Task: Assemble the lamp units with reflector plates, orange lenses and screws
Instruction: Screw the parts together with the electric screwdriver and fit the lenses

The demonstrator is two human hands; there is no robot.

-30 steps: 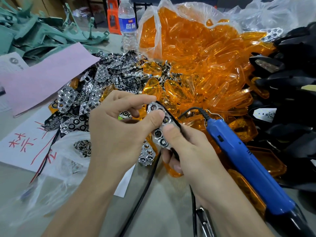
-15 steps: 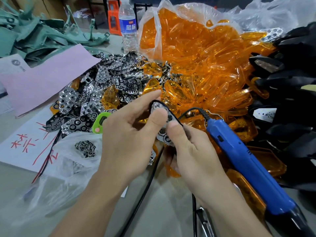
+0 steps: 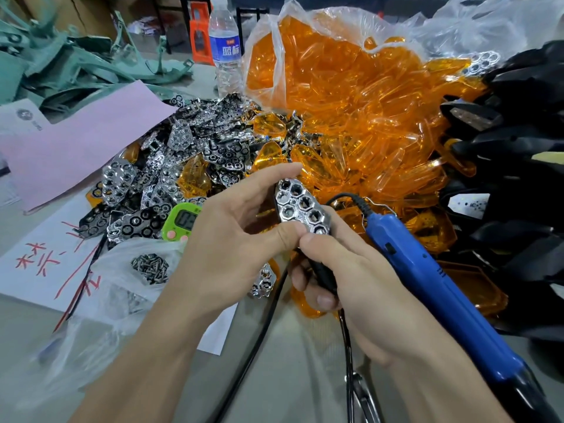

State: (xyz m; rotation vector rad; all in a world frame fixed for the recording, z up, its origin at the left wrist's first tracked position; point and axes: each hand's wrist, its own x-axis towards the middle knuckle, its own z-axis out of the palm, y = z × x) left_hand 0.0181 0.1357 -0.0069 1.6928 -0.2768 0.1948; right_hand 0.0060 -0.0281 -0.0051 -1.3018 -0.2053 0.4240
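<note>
Over the table, the left hand had slid its thumb down and now pinched the plate end to end, its face bared atop the housing gripped by the right hand, so it was likely seated and ready for a lens.

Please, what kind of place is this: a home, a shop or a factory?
Probably a small factory assembly bench: a large bag of orange lenses, a heap of chrome reflector plates and a blue electric screwdriver.
</note>
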